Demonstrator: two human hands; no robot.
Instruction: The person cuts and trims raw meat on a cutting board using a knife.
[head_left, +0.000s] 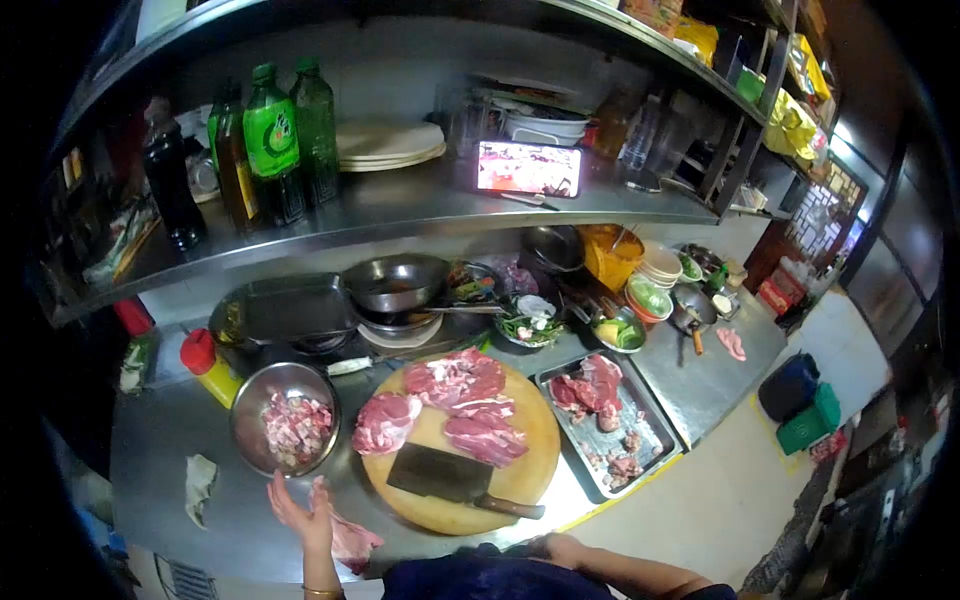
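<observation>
My left hand [300, 512] is raised with its fingers apart and nothing in it, just below a steel bowl [240, 425] of diced meat [297, 428]. A pale pink piece of meat [352, 542] lies on the counter beside that wrist. Against my dark clothing at the front edge rests my right hand [560, 550]; its fingers are mostly hidden. Between and beyond the hands is a round wooden cutting board [540, 420]. On it lie several slabs of raw red meat [485, 437] and a cleaver [438, 472], its wooden handle pointing right.
Right of the board sits a metal tray [655, 440] with meat chunks. Pans [395, 283], bowls of vegetables [620, 332] and a yellow bottle with a red cap [205, 365] line the back. The shelf above holds bottles [272, 140], plates [390, 145] and a lit phone [528, 168].
</observation>
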